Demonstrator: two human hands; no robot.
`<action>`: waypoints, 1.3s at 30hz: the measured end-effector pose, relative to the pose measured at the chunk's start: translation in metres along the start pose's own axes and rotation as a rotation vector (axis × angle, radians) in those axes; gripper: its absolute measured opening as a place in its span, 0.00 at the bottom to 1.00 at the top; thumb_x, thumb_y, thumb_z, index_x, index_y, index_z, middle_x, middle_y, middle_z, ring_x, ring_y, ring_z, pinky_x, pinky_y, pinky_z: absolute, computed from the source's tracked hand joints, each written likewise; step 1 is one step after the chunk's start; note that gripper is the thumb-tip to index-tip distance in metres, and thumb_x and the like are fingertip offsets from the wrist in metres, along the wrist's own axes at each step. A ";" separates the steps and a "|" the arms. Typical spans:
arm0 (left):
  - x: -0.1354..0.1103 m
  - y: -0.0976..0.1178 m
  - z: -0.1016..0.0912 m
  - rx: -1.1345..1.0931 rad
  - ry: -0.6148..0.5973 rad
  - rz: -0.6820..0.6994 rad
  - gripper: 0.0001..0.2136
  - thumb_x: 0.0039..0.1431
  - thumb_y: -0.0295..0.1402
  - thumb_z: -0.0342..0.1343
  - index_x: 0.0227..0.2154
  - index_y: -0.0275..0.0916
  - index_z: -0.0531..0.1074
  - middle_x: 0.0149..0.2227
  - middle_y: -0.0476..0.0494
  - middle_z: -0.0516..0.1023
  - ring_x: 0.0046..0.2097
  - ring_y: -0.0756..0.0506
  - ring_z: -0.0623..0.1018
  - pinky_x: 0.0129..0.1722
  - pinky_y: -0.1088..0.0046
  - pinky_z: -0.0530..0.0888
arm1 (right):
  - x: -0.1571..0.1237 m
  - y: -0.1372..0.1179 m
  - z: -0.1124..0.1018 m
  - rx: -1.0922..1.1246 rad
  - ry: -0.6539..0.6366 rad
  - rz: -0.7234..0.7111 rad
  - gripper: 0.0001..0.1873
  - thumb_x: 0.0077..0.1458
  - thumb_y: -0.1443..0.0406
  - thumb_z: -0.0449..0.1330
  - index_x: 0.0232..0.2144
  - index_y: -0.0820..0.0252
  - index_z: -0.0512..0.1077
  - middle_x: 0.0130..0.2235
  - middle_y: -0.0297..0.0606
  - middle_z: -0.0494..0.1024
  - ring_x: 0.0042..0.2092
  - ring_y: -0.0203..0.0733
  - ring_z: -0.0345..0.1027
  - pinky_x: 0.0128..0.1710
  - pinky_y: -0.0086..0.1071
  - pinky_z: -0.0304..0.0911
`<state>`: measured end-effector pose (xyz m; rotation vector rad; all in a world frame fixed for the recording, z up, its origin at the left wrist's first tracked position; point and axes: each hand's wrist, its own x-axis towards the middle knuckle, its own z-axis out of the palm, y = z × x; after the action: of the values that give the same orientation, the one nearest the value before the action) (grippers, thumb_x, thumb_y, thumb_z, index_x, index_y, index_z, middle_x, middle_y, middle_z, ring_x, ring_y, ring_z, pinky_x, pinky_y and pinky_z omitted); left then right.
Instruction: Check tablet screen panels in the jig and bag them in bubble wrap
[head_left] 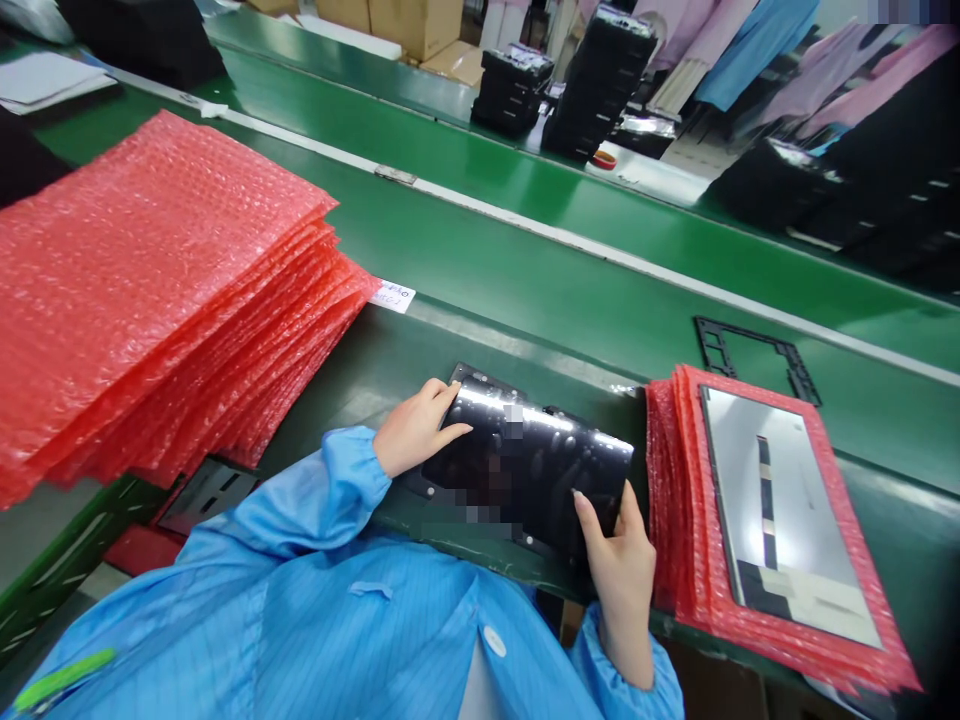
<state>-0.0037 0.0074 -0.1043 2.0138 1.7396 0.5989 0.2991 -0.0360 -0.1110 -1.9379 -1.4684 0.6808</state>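
Left hand (416, 430) and right hand (624, 560) pinch the glossy panel (536, 470) between them. Likely a positioning step; moving it wants level grips

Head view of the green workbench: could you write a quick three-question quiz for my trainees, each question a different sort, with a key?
1. Multiple choice: What are the left hand and the right hand both touching?
A) a cardboard box
B) the glossy dark panel
C) a white sheet

2. True or false: The silvery panel lies on top of the smaller red bubble-wrap stack.

3. Fill the gap: The larger red bubble-wrap stack is on the person's ____ side.

Key: 1. B; 2. True; 3. left
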 end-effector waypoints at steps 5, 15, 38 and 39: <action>-0.011 0.011 0.008 0.345 0.020 0.004 0.23 0.66 0.43 0.46 0.59 0.36 0.63 0.47 0.39 0.72 0.44 0.42 0.76 0.33 0.69 0.74 | 0.003 0.002 -0.002 -0.090 -0.044 0.029 0.45 0.51 0.44 0.59 0.65 0.57 0.57 0.51 0.46 0.78 0.49 0.54 0.75 0.47 0.41 0.68; -0.013 0.009 0.011 0.419 0.030 0.034 0.22 0.68 0.43 0.41 0.57 0.36 0.65 0.44 0.39 0.73 0.43 0.44 0.75 0.30 0.72 0.71 | 0.011 0.003 -0.004 -0.240 -0.101 -0.076 0.43 0.56 0.43 0.53 0.65 0.64 0.55 0.31 0.41 0.82 0.32 0.49 0.77 0.34 0.36 0.68; -0.013 -0.026 0.011 0.475 -0.122 0.304 0.51 0.51 0.66 0.43 0.68 0.30 0.44 0.69 0.31 0.47 0.69 0.31 0.51 0.62 0.46 0.54 | 0.029 -0.011 -0.025 -0.614 -0.215 -0.535 0.45 0.49 0.42 0.62 0.61 0.63 0.60 0.63 0.53 0.63 0.63 0.60 0.57 0.59 0.65 0.46; -0.014 -0.026 0.012 0.477 -0.125 0.291 0.51 0.51 0.66 0.42 0.68 0.30 0.44 0.69 0.32 0.47 0.69 0.31 0.50 0.62 0.45 0.54 | 0.028 -0.011 -0.025 -0.620 -0.208 -0.528 0.45 0.49 0.43 0.62 0.61 0.63 0.60 0.63 0.53 0.63 0.63 0.60 0.57 0.59 0.65 0.46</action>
<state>-0.0203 -0.0034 -0.1295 2.5950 1.6388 0.1352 0.3166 -0.0109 -0.0873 -1.7816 -2.4154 0.1917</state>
